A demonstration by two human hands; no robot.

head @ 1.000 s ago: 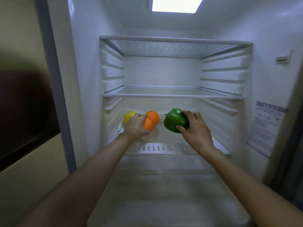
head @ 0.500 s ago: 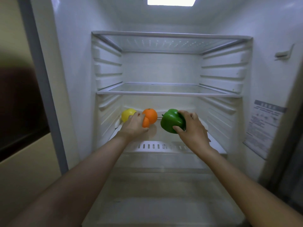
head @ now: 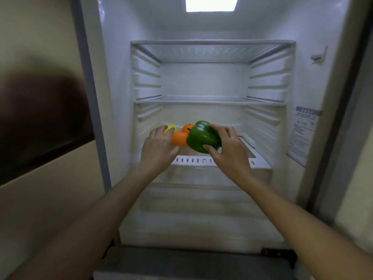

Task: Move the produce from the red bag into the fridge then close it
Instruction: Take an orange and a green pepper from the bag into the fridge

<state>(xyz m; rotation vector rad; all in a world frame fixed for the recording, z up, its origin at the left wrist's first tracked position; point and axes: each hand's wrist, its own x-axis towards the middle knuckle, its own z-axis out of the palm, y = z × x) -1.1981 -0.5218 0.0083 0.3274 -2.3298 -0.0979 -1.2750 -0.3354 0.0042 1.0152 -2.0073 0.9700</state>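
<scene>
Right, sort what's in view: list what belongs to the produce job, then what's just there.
Part of the job:
green pepper, held by the right hand
orange fruit, at the left hand
second orange fruit behind it
yellow fruit
fridge, open

Just there:
label on the fridge wall
upper glass shelves

Sticker (head: 302, 136) on fridge wall; print unreadable.
</scene>
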